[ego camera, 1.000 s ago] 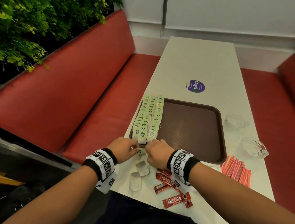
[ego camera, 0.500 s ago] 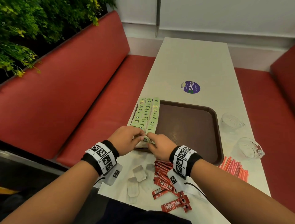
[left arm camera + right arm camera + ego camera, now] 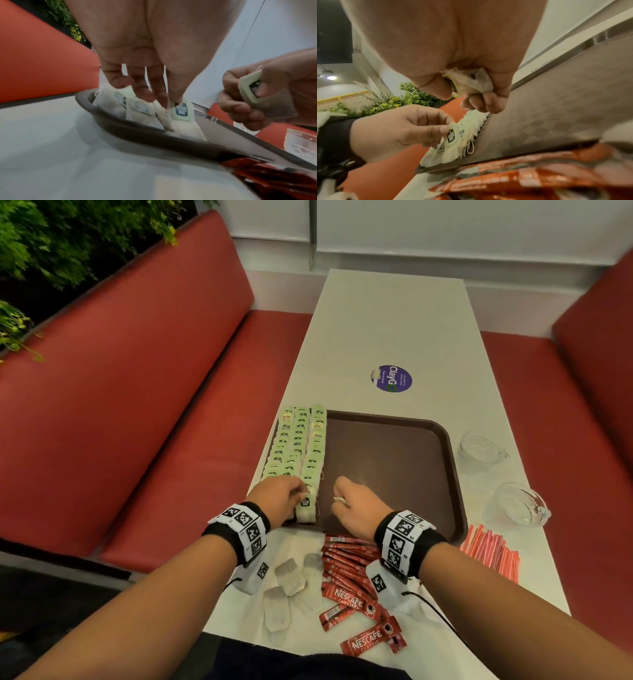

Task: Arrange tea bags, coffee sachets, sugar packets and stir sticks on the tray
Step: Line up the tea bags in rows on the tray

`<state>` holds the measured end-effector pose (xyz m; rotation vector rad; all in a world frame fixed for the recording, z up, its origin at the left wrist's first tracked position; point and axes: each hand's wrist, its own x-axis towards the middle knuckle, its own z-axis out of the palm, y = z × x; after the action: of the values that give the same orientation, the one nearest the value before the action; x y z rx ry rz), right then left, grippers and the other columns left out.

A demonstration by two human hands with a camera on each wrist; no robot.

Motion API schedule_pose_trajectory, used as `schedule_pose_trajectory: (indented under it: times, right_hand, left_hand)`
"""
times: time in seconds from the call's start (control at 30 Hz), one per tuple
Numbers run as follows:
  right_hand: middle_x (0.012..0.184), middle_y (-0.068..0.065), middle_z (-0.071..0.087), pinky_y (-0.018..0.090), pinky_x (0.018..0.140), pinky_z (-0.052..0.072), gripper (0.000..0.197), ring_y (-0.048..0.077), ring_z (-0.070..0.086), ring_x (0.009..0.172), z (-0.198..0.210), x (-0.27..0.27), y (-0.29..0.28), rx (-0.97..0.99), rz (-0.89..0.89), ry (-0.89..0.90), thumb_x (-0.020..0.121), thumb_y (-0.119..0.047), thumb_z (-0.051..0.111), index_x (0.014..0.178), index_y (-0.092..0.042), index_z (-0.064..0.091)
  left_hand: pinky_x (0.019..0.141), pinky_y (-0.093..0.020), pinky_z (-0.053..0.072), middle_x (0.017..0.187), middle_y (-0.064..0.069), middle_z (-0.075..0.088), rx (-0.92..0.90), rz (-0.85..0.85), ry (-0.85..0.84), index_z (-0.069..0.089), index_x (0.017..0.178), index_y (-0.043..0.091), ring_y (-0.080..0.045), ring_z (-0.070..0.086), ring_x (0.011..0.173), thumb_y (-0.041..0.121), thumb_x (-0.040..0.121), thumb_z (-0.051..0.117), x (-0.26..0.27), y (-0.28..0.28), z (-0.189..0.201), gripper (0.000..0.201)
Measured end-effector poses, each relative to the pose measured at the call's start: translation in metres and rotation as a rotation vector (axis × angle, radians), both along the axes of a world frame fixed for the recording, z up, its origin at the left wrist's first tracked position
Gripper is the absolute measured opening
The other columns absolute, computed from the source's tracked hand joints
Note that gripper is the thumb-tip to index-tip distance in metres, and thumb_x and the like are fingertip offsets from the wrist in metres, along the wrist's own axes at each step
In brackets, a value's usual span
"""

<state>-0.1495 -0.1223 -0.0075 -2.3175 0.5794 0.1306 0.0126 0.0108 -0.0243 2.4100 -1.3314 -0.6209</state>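
Observation:
A brown tray (image 3: 394,460) lies on the white table. Three rows of green-tagged tea bags (image 3: 298,446) fill its left side. My left hand (image 3: 294,494) is at the near end of the rows and pinches the green tag of the nearest tea bag (image 3: 452,135) between thumb and forefinger. My right hand (image 3: 346,491) hovers just right of it over bare tray and grips another tea bag (image 3: 471,82), whose tag (image 3: 252,88) sits under the thumb. Loose tea bags (image 3: 289,575) and red coffee sachets (image 3: 349,570) lie on the table before the tray.
Red-and-white sticks (image 3: 489,553) lie at the tray's near right corner. Two glass cups (image 3: 479,446) (image 3: 520,505) stand right of the tray. A purple sticker (image 3: 391,379) is beyond it. Red benches flank the table.
Both hands moved from the table's near edge up onto the tray. A tea bag now lies at the near end of the rows, and the right hand has shifted right, away from the left.

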Motion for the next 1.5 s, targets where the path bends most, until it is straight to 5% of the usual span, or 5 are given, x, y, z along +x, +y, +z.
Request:
schedule_pose_trajectory:
  times: [0.47,0.63,1.0,1.2,1.5]
  right_hand:
    - [0.084,0.001,0.067,0.04,0.066,0.058,0.009,0.017,0.069,0.06,0.0,-0.004,-0.004,0.007,-0.053,-0.013,0.102,-0.033,0.05,0.099,-0.025,0.048]
    - [0.084,0.002,0.062,0.029,0.059,0.041,0.008,0.018,0.058,0.07,0.002,-0.002,-0.006,-0.001,-0.08,-0.032,0.102,-0.03,0.053,0.101,-0.024,0.048]
    - [0.083,0.005,0.069,0.042,0.066,0.058,0.026,0.023,0.067,0.068,0.001,0.013,0.004,0.103,-0.068,-0.086,0.096,-0.026,0.06,0.11,-0.026,0.038]
    - [0.123,0.006,0.064,0.036,0.093,0.051,0.036,0.024,0.062,0.11,-0.01,0.018,-0.002,0.048,-0.079,0.095,0.096,-0.01,0.048,0.132,-0.015,0.046]
    - [0.134,0.008,0.06,0.036,0.103,0.048,0.046,0.026,0.058,0.121,-0.021,0.025,0.001,0.064,-0.048,0.175,0.094,-0.004,0.044,0.137,-0.019,0.048]
  left_hand:
    - [0.092,-0.034,0.044,0.113,0.007,0.056,0.111,-0.253,-0.238,0.067,0.113,0.033,-0.017,0.054,0.109,0.041,0.086,0.07,0.003,-0.004,-0.012,0.028]
    - [0.093,-0.037,0.045,0.114,0.007,0.057,0.133,-0.246,-0.258,0.065,0.116,0.034,-0.018,0.054,0.11,0.047,0.089,0.065,0.008,-0.005,-0.009,0.03]
    - [0.07,-0.027,0.04,0.076,0.015,0.057,-0.275,-0.191,0.023,0.068,0.095,0.025,-0.003,0.051,0.073,0.032,0.096,0.062,-0.007,-0.012,0.023,0.009]
    - [0.06,-0.024,0.039,0.069,0.004,0.061,-0.21,-0.015,0.081,0.063,0.098,0.023,-0.009,0.05,0.059,0.027,0.099,0.058,0.007,-0.002,0.022,0.006]
    - [0.081,-0.031,0.048,0.096,0.012,0.059,0.015,0.001,0.008,0.061,0.115,0.03,-0.013,0.058,0.091,0.035,0.094,0.063,0.001,0.002,-0.006,0.022]
